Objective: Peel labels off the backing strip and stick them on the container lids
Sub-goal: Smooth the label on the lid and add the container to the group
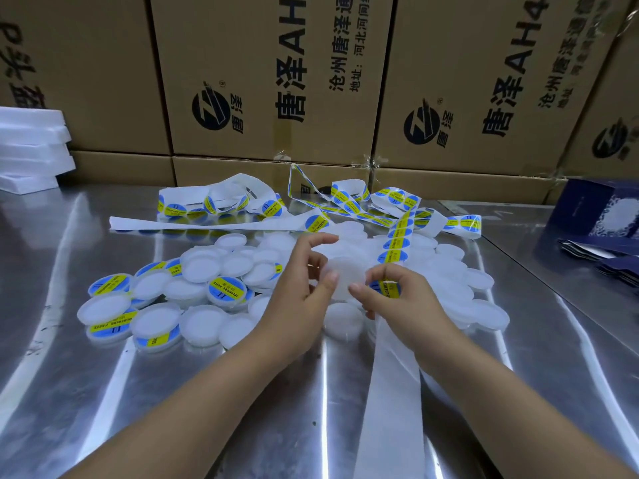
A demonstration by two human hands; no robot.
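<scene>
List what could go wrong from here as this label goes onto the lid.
1. The right hand pinches the label beside the white lid that the left hand holds. The label may land creased or off-centre.
2. The backing strip trails over the loose plain lids, so a tug could drag some of them along.
3. At the left, labelled lids lie mixed with plain ones, so one might get missed.
</scene>
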